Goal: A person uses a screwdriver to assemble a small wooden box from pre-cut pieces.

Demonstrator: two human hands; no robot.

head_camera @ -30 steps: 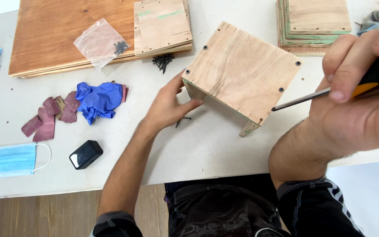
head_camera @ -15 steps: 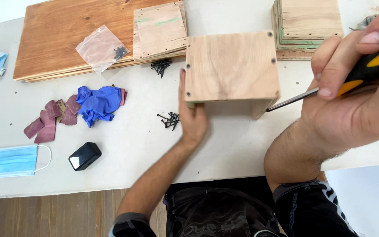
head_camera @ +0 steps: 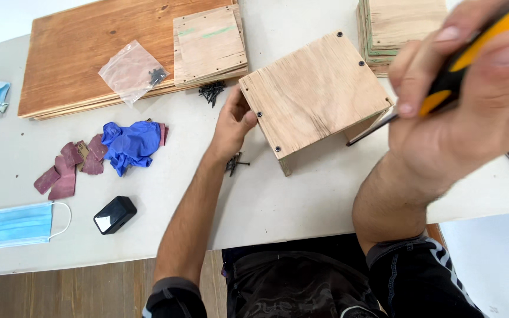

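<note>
I am looking down at the wooden box (head_camera: 316, 94), which is sitting tilted on the white table (head_camera: 301, 194) with its screwed top panel facing up. My left hand (head_camera: 234, 125) is resting against its left edge, fingers loosely curled onto the corner, steadying it rather than gripping. My right hand (head_camera: 472, 100) is closed firmly around the yellow-and-black screwdriver (head_camera: 443, 82), whose dark shaft is reaching toward the box's right side. To do this well, I am judging that the left hand should be pressing the box flat so it is not twisting, and the tip should be seated squarely before turning. A few loose screws (head_camera: 235, 165) are lying just beside my left wrist, with more by the stacked panels (head_camera: 210, 44). Farther left, a blue glove (head_camera: 129, 144), sandpaper scraps (head_camera: 66, 168), a black case (head_camera: 115, 214) and a face mask (head_camera: 22, 224) are lying well apart, blocking nothing.
</note>
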